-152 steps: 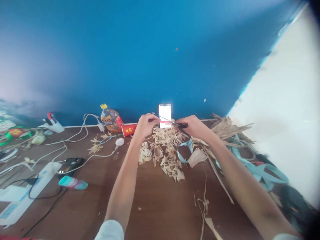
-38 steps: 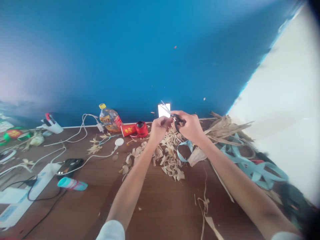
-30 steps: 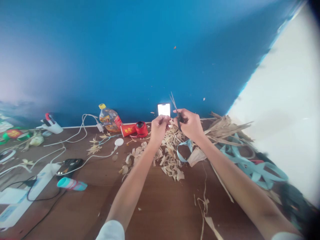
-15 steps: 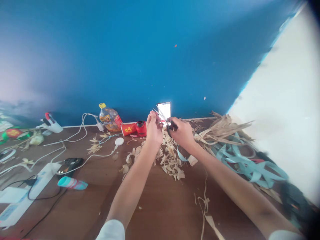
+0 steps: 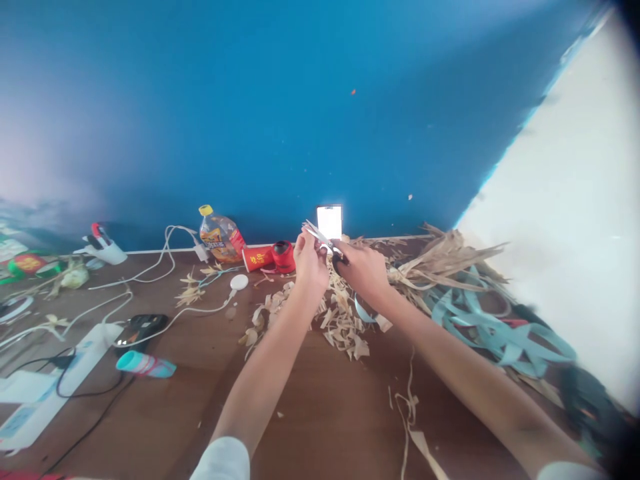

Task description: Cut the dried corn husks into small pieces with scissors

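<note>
Over the pale dry scraps [image 5: 345, 327] on the tabletop [image 5: 310, 413], the right hand [image 5: 366, 268] is gripping scissors [image 5: 324, 238], blades pointing toward the left hand [image 5: 311, 265] (what its curled fingers are holding, I cannot tell), so a stray snip could be nicking skin; silvery blades are extending from dark handles

Scissors [image 5: 319, 233] before phone [image 5: 329, 220], scraps [image 5: 343, 325] on table [image 5: 320, 413], bottle [image 5: 220, 239] and power strip [image 5: 77, 365] left, ribbon [image 5: 513, 343] right

Scissor handles [image 5: 341, 259] partly hidden by right fingers [image 5: 349, 251]; power strip [image 5: 37, 408] cut off at left; dark object [image 5: 593, 403] blurred.
</note>
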`<state>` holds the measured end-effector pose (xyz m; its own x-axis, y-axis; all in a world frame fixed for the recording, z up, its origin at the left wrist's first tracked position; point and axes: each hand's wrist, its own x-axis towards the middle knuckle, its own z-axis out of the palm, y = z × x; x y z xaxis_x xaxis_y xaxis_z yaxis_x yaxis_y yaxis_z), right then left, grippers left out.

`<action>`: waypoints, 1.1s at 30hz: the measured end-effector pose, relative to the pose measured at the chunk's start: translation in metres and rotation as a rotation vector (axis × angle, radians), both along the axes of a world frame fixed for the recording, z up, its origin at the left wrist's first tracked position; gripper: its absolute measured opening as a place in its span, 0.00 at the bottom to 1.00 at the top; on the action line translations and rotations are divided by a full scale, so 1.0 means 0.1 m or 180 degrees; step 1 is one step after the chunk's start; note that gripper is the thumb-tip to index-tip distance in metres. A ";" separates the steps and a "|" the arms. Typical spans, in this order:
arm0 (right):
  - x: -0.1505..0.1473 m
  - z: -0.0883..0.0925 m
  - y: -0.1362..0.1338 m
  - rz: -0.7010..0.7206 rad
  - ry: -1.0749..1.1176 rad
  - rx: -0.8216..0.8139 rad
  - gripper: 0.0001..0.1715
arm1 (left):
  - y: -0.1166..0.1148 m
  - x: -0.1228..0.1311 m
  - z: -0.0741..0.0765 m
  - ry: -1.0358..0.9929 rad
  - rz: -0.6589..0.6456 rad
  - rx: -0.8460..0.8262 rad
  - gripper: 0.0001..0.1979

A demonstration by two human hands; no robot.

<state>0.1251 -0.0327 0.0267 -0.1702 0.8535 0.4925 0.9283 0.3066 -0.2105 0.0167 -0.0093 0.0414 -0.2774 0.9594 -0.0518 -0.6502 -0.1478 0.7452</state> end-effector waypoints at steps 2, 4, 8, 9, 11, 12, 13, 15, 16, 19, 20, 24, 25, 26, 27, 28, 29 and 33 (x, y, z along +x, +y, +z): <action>-0.01 0.00 -0.01 -0.0011 -0.0036 -0.0020 0.26 | -0.01 0.00 0.00 0.0139 0.0022 -0.0025 0.17; -0.02 -0.01 0.00 -0.0027 -0.0071 -0.0026 0.25 | -0.01 0.00 -0.01 0.0246 0.0021 -0.0017 0.18; -0.02 -0.02 0.01 -0.0028 -0.0104 -0.0027 0.25 | 0.01 0.00 -0.05 0.0287 0.0017 0.0065 0.21; -0.02 -0.01 0.01 -0.0027 -0.0097 -0.0036 0.24 | 0.02 0.00 -0.06 0.0312 0.0024 0.0088 0.21; -0.02 0.00 0.00 -0.0021 -0.0075 -0.0065 0.24 | 0.03 0.00 -0.08 0.0354 0.0045 0.0127 0.21; -0.02 0.00 0.00 -0.0012 -0.0062 -0.0086 0.23 | 0.03 0.00 -0.09 0.0349 0.0051 0.0132 0.21; -0.02 0.01 -0.01 -0.0002 -0.0046 -0.0106 0.22 | 0.03 0.00 -0.09 0.0319 0.0052 0.0125 0.20; -0.01 0.02 -0.02 0.0034 -0.0011 -0.0138 0.21 | 0.03 0.02 -0.08 0.0172 0.0077 0.0097 0.20; -0.01 0.02 -0.02 0.0061 0.0007 -0.0148 0.21 | 0.02 0.02 -0.08 0.0072 0.0099 0.0085 0.19; 0.00 0.02 -0.03 0.0171 0.0064 -0.0151 0.19 | 0.00 0.03 -0.06 -0.0174 0.0143 0.0059 0.19; 0.00 0.02 -0.02 0.0210 0.0085 -0.0149 0.18 | 0.00 0.04 -0.05 -0.0207 0.0145 0.0058 0.19; 0.04 0.02 0.02 0.0339 0.0229 -0.0103 0.17 | 0.00 0.02 -0.03 -0.0188 0.0152 0.0185 0.19; 0.05 0.02 0.03 0.0369 0.0290 -0.0084 0.17 | 0.00 0.01 -0.03 -0.0161 0.0166 0.0222 0.19; 0.06 0.02 0.05 0.0386 0.0360 -0.0062 0.17 | 0.00 0.01 -0.02 -0.0123 0.0177 0.0248 0.19; 0.07 0.02 0.07 0.0406 0.0429 -0.0044 0.17 | 0.00 0.00 -0.01 -0.0077 0.0196 0.0258 0.19; 0.08 0.02 0.08 0.0423 0.0496 -0.0026 0.16 | 0.01 -0.01 0.00 -0.0024 0.0222 0.0263 0.18; 0.09 0.03 0.10 0.0435 0.0561 -0.0004 0.16 | 0.01 -0.01 0.02 0.0033 0.0251 0.0268 0.18; 0.11 0.06 0.13 0.0536 0.0815 0.0038 0.16 | 0.02 -0.04 0.03 0.0383 0.0260 0.0400 0.19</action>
<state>0.1362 -0.0194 0.0325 -0.1779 0.8177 0.5474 0.7814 0.4556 -0.4265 0.0126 -0.0070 0.0446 -0.3515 0.9303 0.1052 -0.5395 -0.2931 0.7893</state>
